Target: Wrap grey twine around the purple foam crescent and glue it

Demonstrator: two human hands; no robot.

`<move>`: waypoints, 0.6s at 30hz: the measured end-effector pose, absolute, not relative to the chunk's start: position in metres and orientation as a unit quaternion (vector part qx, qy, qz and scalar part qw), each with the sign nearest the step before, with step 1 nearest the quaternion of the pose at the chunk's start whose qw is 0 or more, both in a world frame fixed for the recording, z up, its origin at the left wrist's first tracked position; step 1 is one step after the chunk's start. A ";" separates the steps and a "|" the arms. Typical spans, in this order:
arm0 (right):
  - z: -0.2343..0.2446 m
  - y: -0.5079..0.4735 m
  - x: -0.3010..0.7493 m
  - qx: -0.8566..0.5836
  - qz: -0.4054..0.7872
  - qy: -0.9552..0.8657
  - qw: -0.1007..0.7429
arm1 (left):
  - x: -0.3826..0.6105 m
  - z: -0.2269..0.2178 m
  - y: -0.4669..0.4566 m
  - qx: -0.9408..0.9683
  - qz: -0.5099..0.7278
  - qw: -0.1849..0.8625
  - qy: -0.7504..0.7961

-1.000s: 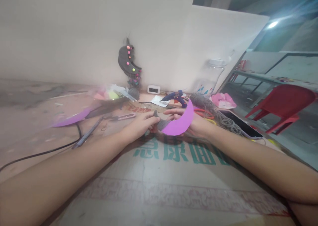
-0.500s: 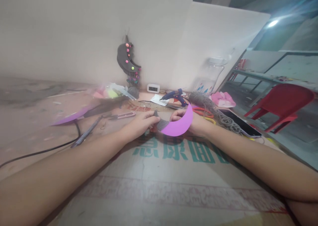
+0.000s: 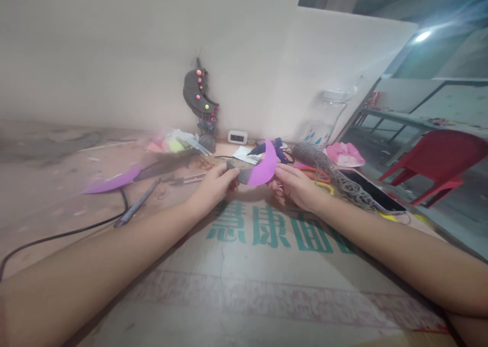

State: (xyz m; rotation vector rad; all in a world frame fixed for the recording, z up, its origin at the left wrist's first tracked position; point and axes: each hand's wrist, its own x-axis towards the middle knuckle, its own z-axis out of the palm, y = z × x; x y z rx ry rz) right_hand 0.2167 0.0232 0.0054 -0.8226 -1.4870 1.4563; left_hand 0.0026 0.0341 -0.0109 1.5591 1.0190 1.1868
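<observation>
Fingers [image 3: 232,174] Grip Grey-Wrapped End of Purple Crescent [image 3: 266,169] at Crowded Worktop

With the crescent as the dial's center, a person's left hand [image 3: 213,189] closes thumb and fingertips on its grey end toward 9 o'clock; the right hand [image 3: 297,187] curls at its edge toward 4, though whether it pinches the piece cannot be told. At 6 lies a pale printed sheet [image 3: 229,306], bearing green characters [image 3: 269,228] and a faded red band. The tabletop [image 3: 46,189] blurs toward 9, where a second purple piece [image 3: 114,181] lies; a pen [image 3: 139,204] and black cable [image 3: 64,233] rest between 8 and 9. Toward 11, a white digital clock [image 3: 237,137] and a dark crescent ornament [image 3: 192,93] dotted with colored balls show against a pale wall [image 3: 259,83]. A blue glue gun [image 3: 282,156] lies near 1, a clear bottle [image 3: 320,118] stands between 1 and 2, grey yarn [image 3: 308,155] sits between 2 and 3, and a phone [image 3: 371,192] lies near 3. Beyond the wall's slanting edge, a red chair [image 3: 434,159] stands at 3, another table [image 3: 404,117] and a glowing lamp [image 3: 423,36] toward 2.
</observation>
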 end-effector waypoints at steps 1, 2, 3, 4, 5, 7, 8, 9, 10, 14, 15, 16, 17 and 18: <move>0.004 0.023 0.216 -0.347 0.572 -0.611 0.424 | 0.002 -0.011 0.034 0.640 0.475 0.441 0.412; 0.002 0.022 0.216 -0.362 0.561 -0.619 0.414 | 0.002 -0.011 0.033 0.649 0.472 0.434 0.410; 0.000 0.022 0.215 -0.374 0.553 -0.622 0.409 | 0.003 -0.010 0.032 0.654 0.473 0.427 0.407; -0.001 0.022 0.214 -0.382 0.547 -0.621 0.411 | 0.003 -0.009 0.030 0.654 0.481 0.422 0.403; -0.002 0.022 0.214 -0.386 0.545 -0.615 0.419 | 0.004 -0.008 0.028 0.653 0.494 0.416 0.395; -0.004 0.023 0.213 -0.387 0.547 -0.596 0.442 | 0.005 -0.005 0.022 0.662 0.514 0.397 0.375; -0.005 0.024 0.213 -0.388 0.549 -0.588 0.450 | 0.006 -0.004 0.020 0.677 0.514 0.378 0.367; -0.005 0.025 0.214 -0.390 0.551 -0.581 0.455 | 0.007 -0.003 0.017 0.701 0.504 0.351 0.362; -0.005 0.025 0.214 -0.393 0.551 -0.577 0.457 | 0.008 -0.002 0.015 0.727 0.490 0.318 0.361; -0.005 0.026 0.214 -0.406 0.529 -0.590 0.456 | 0.008 -0.003 0.011 0.787 0.457 0.185 0.371; -0.005 0.025 0.213 -0.408 0.522 -0.596 0.454 | 0.008 -0.004 0.012 0.790 0.458 0.165 0.372; -0.005 0.025 0.213 -0.410 0.516 -0.601 0.452 | 0.007 -0.004 0.012 0.792 0.458 0.152 0.374; -0.005 0.025 0.213 -0.411 0.511 -0.606 0.449 | 0.007 -0.005 0.013 0.793 0.458 0.145 0.376; -0.005 0.024 0.212 -0.411 0.508 -0.611 0.447 | 0.006 -0.005 0.014 0.792 0.457 0.142 0.379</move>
